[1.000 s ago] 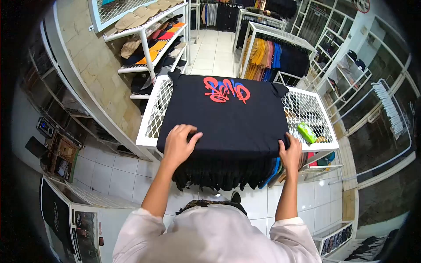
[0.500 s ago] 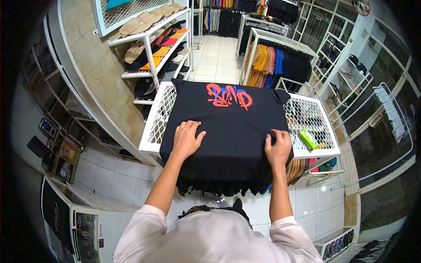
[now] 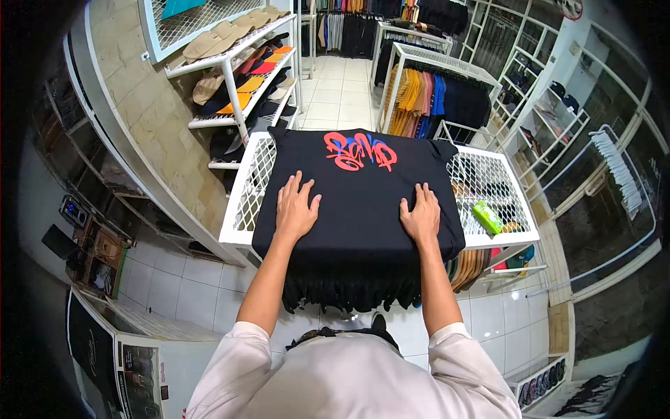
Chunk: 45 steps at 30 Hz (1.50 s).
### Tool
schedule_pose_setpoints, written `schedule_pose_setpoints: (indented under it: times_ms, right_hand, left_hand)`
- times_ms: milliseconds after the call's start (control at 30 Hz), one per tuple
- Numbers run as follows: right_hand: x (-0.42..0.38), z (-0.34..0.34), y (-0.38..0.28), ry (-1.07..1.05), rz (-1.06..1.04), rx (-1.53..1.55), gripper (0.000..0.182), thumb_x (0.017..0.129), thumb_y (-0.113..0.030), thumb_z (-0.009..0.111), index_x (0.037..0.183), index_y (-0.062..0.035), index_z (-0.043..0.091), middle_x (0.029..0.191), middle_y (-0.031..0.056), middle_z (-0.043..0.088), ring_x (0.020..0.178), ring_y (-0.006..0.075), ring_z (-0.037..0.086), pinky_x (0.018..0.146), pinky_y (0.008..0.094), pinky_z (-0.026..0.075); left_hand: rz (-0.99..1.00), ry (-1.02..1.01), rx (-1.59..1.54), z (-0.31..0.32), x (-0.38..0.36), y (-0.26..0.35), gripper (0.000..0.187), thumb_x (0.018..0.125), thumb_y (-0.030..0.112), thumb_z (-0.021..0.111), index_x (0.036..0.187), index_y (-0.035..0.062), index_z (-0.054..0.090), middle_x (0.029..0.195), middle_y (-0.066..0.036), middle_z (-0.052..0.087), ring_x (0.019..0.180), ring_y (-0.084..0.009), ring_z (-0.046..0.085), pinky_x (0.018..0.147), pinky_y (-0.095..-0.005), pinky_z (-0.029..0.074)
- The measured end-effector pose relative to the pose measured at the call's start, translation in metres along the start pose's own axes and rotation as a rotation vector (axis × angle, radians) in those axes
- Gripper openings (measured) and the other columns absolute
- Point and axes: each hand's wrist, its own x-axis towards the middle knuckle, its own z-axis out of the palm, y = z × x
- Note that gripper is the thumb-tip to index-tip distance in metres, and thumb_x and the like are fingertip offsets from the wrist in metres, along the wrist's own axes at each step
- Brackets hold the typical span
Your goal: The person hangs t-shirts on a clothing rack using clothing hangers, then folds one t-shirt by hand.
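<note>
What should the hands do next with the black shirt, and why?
Probably slide both hands outward to smooth it. The left hand and right hand lie flat on the shirt, whose near edge hangs over the rack.

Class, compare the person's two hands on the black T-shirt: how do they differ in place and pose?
The left hand lies on the left half of the black T-shirt; the right hand lies on the right half. The left hand reaches slightly farther up toward the red and blue print than the right hand. Both rest palm down with fingers spread, flat on the cloth, gripping nothing.
</note>
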Motion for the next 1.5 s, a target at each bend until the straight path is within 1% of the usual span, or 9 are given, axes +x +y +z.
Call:
schedule_pose_setpoints:
  times_ms: [200,400,600,800,967,1167,1300,1400,1500]
  right_hand:
    - [-0.046,-0.089,-0.005,-0.246,-0.204,0.284,0.047,0.086,-0.042,0.080,0.118,-0.0085,0.076,0.131,0.0137,0.069,0.129,0.0357,0.059,0.112,0.0493,0.038]
    - [-0.064,-0.108,0.020,-0.288,-0.262,0.376,0.030,0.087,-0.013,0.078,0.117,-0.0116,0.078,0.124,0.0074,0.074,0.125,0.0295,0.063,0.109,0.0460,0.043]
    - [-0.063,-0.140,0.001,-0.293,-0.230,0.353,0.010,0.087,-0.009,0.076,0.096,-0.0041,0.075,0.101,0.0100,0.075,0.106,0.0299,0.068,0.093,0.0428,0.047]
    - [-0.075,-0.191,-0.015,-0.793,0.116,0.538,0.017,0.085,-0.016,0.080,0.091,-0.0005,0.074,0.089,0.0135,0.073,0.083,0.0307,0.069,0.079,0.0395,0.052]
    - [-0.043,-0.121,-0.025,-0.270,-0.017,0.549,0.017,0.088,-0.016,0.078,0.090,0.0000,0.072,0.085,0.0149,0.069,0.081,0.0328,0.067,0.074,0.0407,0.053]
    - [-0.026,-0.052,-0.034,-0.191,-0.016,0.071,0.021,0.088,-0.024,0.077,0.091,-0.0036,0.073,0.089,0.0133,0.070,0.085,0.0339,0.066,0.077,0.0444,0.053]
    - [-0.029,-0.046,-0.037,-0.014,-0.054,0.069,0.040,0.086,-0.032,0.079,0.113,-0.0022,0.072,0.113,0.0137,0.069,0.108,0.0331,0.062,0.092,0.0448,0.049]
    - [-0.024,-0.046,-0.025,-0.045,-0.040,0.138,0.048,0.085,-0.033,0.079,0.121,-0.0014,0.071,0.116,0.0152,0.069,0.108,0.0337,0.061,0.093,0.0443,0.049]
    - [-0.007,-0.044,-0.016,-0.168,0.002,0.130,0.042,0.085,-0.033,0.079,0.112,-0.0013,0.072,0.110,0.0165,0.068,0.106,0.0347,0.061,0.091,0.0458,0.050]
  left_hand:
    - [0.031,-0.228,-0.267,-0.074,-0.057,-0.002,0.042,0.094,0.037,0.072,0.122,0.0052,0.074,0.134,-0.015,0.068,0.134,-0.0347,0.056,0.114,-0.0513,0.038]
    - [0.100,-0.108,-0.198,-0.086,-0.091,-0.013,0.032,0.086,0.016,0.079,0.117,0.0098,0.077,0.127,-0.009,0.073,0.128,-0.0291,0.061,0.107,-0.0489,0.041]
    - [0.045,-0.122,-0.334,-0.120,-0.093,0.006,0.009,0.088,0.010,0.074,0.092,0.0021,0.074,0.098,-0.010,0.076,0.105,-0.0311,0.069,0.094,-0.0450,0.049]
    - [-0.120,-0.402,-0.391,-0.165,-0.111,0.016,0.015,0.086,0.015,0.078,0.091,0.0018,0.073,0.094,-0.013,0.073,0.090,-0.0334,0.067,0.087,-0.0413,0.049]
    - [-0.042,-0.172,-0.395,-0.118,-0.064,0.034,0.019,0.087,0.018,0.080,0.092,0.0014,0.072,0.093,-0.012,0.071,0.090,-0.0333,0.066,0.081,-0.0407,0.051]
    - [-0.100,-0.156,-0.121,-0.050,-0.036,0.035,0.028,0.090,0.026,0.077,0.107,0.0045,0.074,0.112,-0.013,0.069,0.107,-0.0335,0.062,0.092,-0.0452,0.048]
    - [0.006,-0.104,-0.100,-0.032,-0.039,0.023,0.038,0.095,0.030,0.072,0.124,0.0068,0.070,0.124,-0.016,0.064,0.119,-0.0332,0.058,0.104,-0.0470,0.044]
    - [0.116,-0.030,0.155,-0.027,-0.043,0.015,0.048,0.095,0.036,0.069,0.133,0.0064,0.067,0.129,-0.016,0.062,0.125,-0.0335,0.055,0.110,-0.0493,0.040]
    - [-0.013,-0.224,-0.083,-0.039,-0.018,0.010,0.053,0.091,0.042,0.073,0.128,0.0045,0.069,0.126,-0.016,0.063,0.123,-0.0326,0.056,0.106,-0.0465,0.042]
